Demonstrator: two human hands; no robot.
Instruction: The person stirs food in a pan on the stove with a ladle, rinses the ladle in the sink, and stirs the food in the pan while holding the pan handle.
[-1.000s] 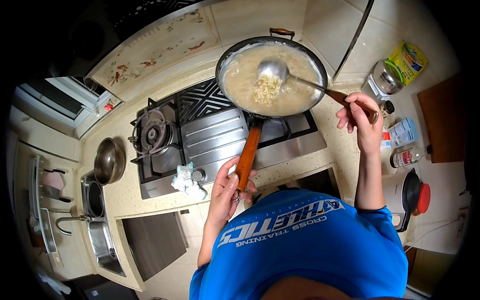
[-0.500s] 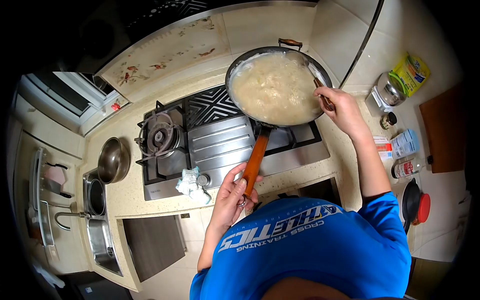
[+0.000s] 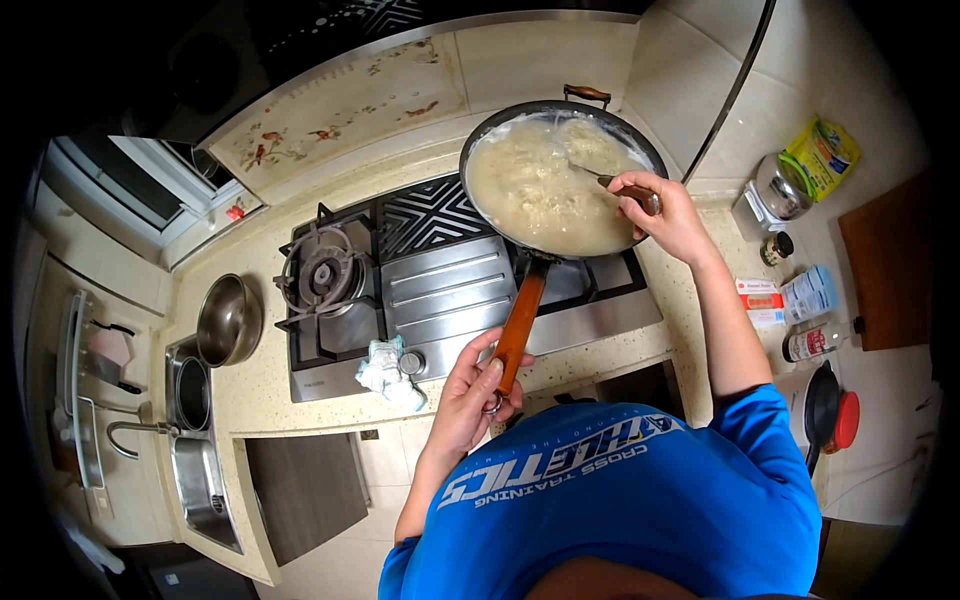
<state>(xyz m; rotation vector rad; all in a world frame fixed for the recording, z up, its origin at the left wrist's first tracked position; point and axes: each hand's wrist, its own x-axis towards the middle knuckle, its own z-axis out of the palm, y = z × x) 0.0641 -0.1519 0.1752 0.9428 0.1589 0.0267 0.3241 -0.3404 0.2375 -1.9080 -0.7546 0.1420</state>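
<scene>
Nearest is the person's blue shirt (image 3: 620,510), and just past it the left hand (image 3: 466,402), curled round the end of the long wooden handle (image 3: 522,325) with the thumb on top, steadying the pan (image 3: 640,143). To the left of that grip, a crumpled cloth (image 3: 388,373) lies at the front edge of the stove (image 3: 450,285), well apart from both hands. Further out, the right hand (image 3: 668,215) is closed round the ladle (image 3: 606,181) by its wooden grip, over the pan's right side. The ladle slants down into the cloudy soup (image 3: 535,195), its bowl sunk out of sight, so what it carries cannot be told. The pan sits on the right part of the stove, and the soup comes close to its near rim.

The step in hand looks like stirring or scooping; which one, I cannot say. The next move, as I judge it, calls for a firm left hand on the handle and a slow, low stroke from the right, since a quick one could slop soup over. Farthest off, the pan's small handle (image 3: 587,94) stands near the tiled wall (image 3: 540,60)
</scene>
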